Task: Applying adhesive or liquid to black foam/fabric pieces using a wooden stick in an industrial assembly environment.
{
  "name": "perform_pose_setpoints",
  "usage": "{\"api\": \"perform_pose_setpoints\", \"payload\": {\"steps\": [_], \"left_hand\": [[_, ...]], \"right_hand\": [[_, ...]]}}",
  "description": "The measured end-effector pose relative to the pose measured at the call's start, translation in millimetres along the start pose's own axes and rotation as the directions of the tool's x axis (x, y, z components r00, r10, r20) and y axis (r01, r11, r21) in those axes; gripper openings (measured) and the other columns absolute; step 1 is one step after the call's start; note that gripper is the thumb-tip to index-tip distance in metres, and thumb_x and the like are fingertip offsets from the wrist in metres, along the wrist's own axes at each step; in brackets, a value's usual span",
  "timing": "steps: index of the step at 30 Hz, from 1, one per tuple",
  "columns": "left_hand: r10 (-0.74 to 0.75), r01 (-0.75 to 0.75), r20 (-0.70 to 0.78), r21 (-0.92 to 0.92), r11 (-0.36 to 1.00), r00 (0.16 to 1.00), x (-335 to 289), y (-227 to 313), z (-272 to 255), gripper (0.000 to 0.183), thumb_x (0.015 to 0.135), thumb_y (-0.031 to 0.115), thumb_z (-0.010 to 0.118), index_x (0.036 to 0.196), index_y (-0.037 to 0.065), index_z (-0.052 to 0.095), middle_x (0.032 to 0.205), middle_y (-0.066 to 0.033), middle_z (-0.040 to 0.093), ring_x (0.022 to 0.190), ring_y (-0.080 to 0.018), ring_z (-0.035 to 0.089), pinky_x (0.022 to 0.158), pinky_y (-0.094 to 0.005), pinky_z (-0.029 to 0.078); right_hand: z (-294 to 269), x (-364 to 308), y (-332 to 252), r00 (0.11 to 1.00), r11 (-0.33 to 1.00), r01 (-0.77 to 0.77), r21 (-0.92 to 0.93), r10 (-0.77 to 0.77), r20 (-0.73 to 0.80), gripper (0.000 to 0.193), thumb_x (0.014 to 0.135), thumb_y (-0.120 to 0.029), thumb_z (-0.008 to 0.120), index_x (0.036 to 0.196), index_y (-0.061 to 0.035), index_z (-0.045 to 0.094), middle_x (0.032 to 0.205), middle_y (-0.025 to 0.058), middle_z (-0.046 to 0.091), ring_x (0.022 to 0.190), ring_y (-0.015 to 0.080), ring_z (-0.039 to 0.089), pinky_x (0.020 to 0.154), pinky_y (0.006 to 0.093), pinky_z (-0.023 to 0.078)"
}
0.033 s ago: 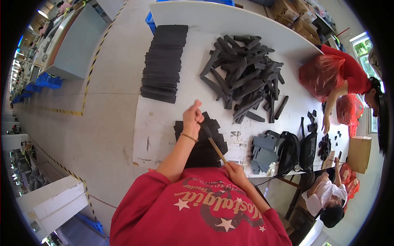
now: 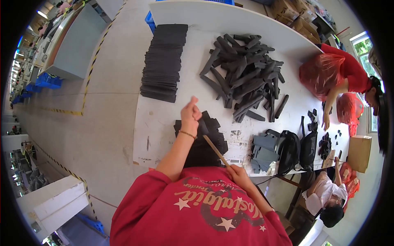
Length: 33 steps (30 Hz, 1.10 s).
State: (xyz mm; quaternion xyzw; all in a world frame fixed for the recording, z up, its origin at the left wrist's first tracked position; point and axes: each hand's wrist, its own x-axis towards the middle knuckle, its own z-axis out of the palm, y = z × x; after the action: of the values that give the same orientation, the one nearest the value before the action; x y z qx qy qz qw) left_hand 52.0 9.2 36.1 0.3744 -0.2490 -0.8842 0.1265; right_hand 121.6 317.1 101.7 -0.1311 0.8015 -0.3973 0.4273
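Observation:
My right hand point(image 2: 239, 175) is closed round the lower end of a thin wooden stick point(image 2: 216, 150), which slants up to the left. My left hand point(image 2: 191, 119) is beside the stick's upper end, its fingers partly curled and one fingertip pointing away from me. Dark fabric lies by its fingers, but what they grip is hard to make out against the black pile. Beneath both is a heap of flat black fabric pieces point(image 2: 213, 125). Beyond my left hand is a long overlapping row of flat black pieces point(image 2: 162, 63).
A big heap of black fabric tubes point(image 2: 246, 74) covers the far middle of the white table point(image 2: 154, 123). Grey pieces point(image 2: 264, 151) and black bags point(image 2: 289, 151) lie right. Two people work there, near red plastic bags point(image 2: 322, 76) and a cardboard box point(image 2: 359, 153). A raised panel point(image 2: 246, 16) edges the table.
My left hand has shifted slightly to the left and away from me. The stick's upper end, covered by a dark piece before, now shows bare wood.

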Motion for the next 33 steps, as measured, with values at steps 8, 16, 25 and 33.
{"api": "perform_pose_setpoints", "payload": {"steps": [8,16,25,33], "left_hand": [[-0.020,-0.011,-0.080,-0.368,0.930,0.997,27,0,6,0.025,0.085,0.028,0.069,0.088,0.005,0.059,0.054,0.0043,0.046,0.039,-0.0035,0.033,0.037,-0.0184,0.024],[-0.321,0.328,0.068,-0.157,0.931,0.945,-16,-34,13,0.030,0.086,0.029,0.068,0.099,0.004,0.057,0.070,-0.0024,0.058,0.052,-0.0071,0.048,0.049,-0.0195,0.039],[-0.405,-0.199,0.553,0.736,0.647,0.728,-66,-38,62,0.028,0.098,0.031,0.049,0.096,0.004,0.052,0.066,-0.0001,0.051,0.044,-0.0083,0.048,0.045,-0.0234,0.041],[-0.207,-0.241,0.572,0.608,0.757,0.794,-92,-46,76,0.033,0.101,0.024,0.034,0.077,0.005,0.043,0.065,-0.0061,0.057,0.052,-0.0099,0.055,0.044,-0.0220,0.041]], "right_hand": [[-24,11,-16,0.900,0.991,0.115,0.072,-0.073,-0.430,0.024,0.081,-0.015,0.072,0.096,-0.0014,0.059,0.062,-0.0030,0.045,0.057,0.0050,0.040,0.050,0.0224,0.035],[-16,105,-65,0.811,0.873,0.450,0.187,-0.313,-0.494,0.009,0.083,-0.006,0.068,0.088,-0.0016,0.061,0.076,-0.0005,0.050,0.062,0.0058,0.040,0.056,0.0215,0.033],[-48,118,-74,0.655,0.845,0.522,-0.115,-0.484,-0.580,0.014,0.087,-0.009,0.064,0.078,0.0003,0.058,0.067,0.0003,0.046,0.063,0.0086,0.041,0.054,0.0249,0.035],[-108,154,-110,0.434,0.838,0.543,-0.055,-0.336,-0.836,0.027,0.094,-0.018,0.058,0.073,-0.0023,0.049,0.060,-0.0043,0.037,0.057,0.0059,0.031,0.051,0.0228,0.028]]}}
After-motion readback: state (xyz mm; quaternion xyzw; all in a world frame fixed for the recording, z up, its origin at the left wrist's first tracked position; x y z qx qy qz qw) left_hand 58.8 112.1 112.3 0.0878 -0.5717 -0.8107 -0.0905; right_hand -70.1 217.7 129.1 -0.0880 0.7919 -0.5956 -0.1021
